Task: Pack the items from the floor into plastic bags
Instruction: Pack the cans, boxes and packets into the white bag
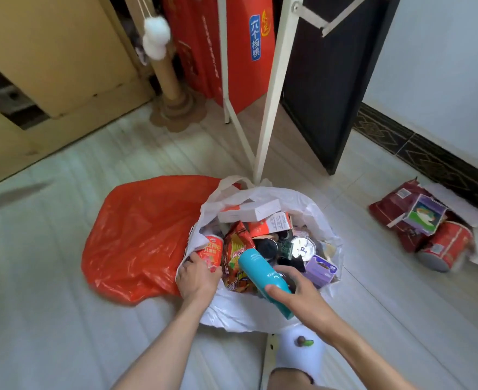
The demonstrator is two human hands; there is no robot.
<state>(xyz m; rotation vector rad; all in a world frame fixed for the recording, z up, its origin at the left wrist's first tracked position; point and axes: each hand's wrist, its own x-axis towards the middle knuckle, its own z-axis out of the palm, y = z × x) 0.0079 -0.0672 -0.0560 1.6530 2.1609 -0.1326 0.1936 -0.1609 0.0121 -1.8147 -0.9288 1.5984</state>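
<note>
A white plastic bag (260, 311) stands open on the floor, filled with boxes, snack packets, a tin and a purple box (321, 270). My right hand (299, 294) grips a teal bottle (260, 273) that points into the bag's mouth. My left hand (198, 280) holds the bag's near-left rim beside a red cup-shaped snack container (211, 253). A red plastic bag (139, 237) lies flat to the left of the white one. More items lie on the floor at the right: red packets (395, 212), a small purple-and-green box (425, 213) and a red cylindrical container (446, 246).
A white metal rack leg (271, 108) stands just behind the bags. A red gift bag (232, 52), a cardboard post (167, 77) and a dark panel (328, 80) stand at the back. A wooden cabinet (49, 66) fills the left. My white-socked foot (299, 350) rests in front of the bag.
</note>
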